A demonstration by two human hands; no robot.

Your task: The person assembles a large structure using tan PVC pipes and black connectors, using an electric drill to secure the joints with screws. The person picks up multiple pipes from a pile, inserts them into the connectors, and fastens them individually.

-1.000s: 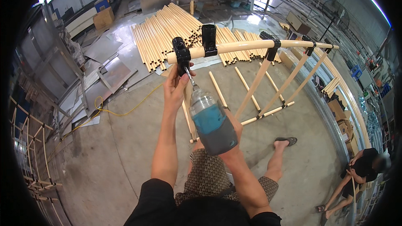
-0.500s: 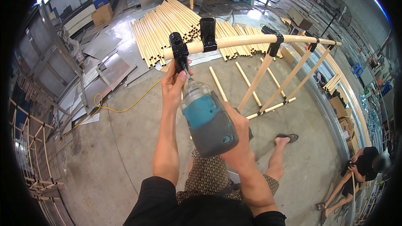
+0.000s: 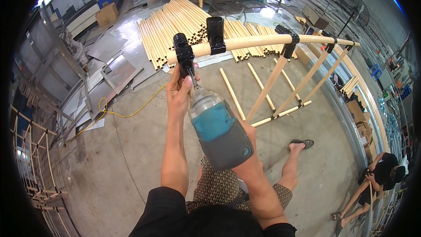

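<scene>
Concrete floor (image 3: 131,162) is extending across a workshop, with a fanned pile of cream-coloured round pipes (image 3: 175,22) lying at the far side and a looped yellow cable (image 3: 131,117) running along the left. At the far right edge of the near floor, a person in dark clothing (image 3: 386,171) is sitting.

One long cream-coloured round pipe (image 3: 254,42) is spanning the scene from centre to right, forming the upper rail of a frame. A black glossy tubular connector (image 3: 184,53) is sitting around its left end; a second black upright connector (image 3: 215,35) is standing just to the right.

The left hand (image 3: 177,94) is closing around the lower sleeve of the end connector, fingers behind and thumb in front. The right hand (image 3: 247,138) is gripping a blue-and-grey power driver with a clear nose (image 3: 212,123), whose slim metal bit (image 3: 194,80) is pointing up at that sleeve. Whether the tip is seating in a fastener is too small to tell.

Caution: the bit is meeting the sleeve at a slant, so uneven pressure could make it slip. The left thumb is resting just beside the bit, so a slip could injure it. A loose left-hand hold could let the connector twist around the pipe.
</scene>
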